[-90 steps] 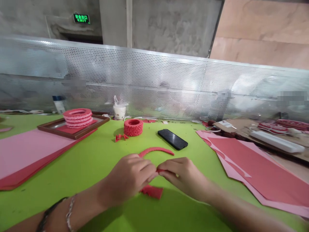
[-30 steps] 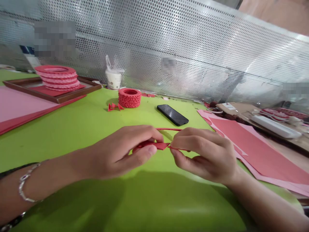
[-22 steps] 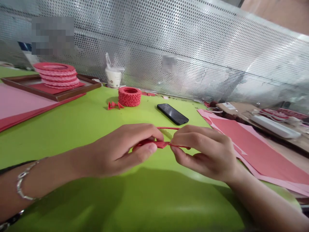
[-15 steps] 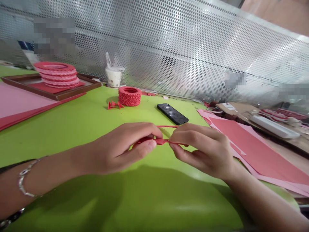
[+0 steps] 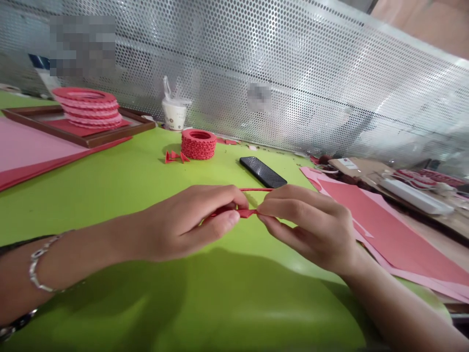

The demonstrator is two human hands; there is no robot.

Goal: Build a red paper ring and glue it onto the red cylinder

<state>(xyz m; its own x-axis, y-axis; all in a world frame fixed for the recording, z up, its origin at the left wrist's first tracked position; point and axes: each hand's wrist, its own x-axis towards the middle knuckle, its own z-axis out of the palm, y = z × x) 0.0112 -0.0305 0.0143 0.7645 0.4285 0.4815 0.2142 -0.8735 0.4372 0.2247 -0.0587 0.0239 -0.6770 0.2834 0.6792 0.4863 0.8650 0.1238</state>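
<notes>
Between my two hands a thin red paper ring (image 5: 246,213) is held nearly edge-on above the green table, its far rim showing as a narrow red line. My left hand (image 5: 186,222) pinches its left side, thumb below and forefinger bent over the top. On the right, my right hand (image 5: 308,222) grips the near edge between thumb and fingertips, beside a small folded point in the paper. My fingers hide much of the ring. Beyond it stand a stack of red rings with notched edges (image 5: 198,146) and a few small folded red paper pieces (image 5: 176,157).
A black phone (image 5: 263,172) lies behind my hands. At left, a brown wooden tray (image 5: 88,142) holds larger red and pink rings (image 5: 88,110). A white cup (image 5: 175,115) stands by the perforated metal screen (image 5: 220,58). Red and pink paper sheets (image 5: 377,220) lie at right.
Both hands keep their grip on the red paper ring, with only a slight shift of the fingers. The whole view has moved a little.
</notes>
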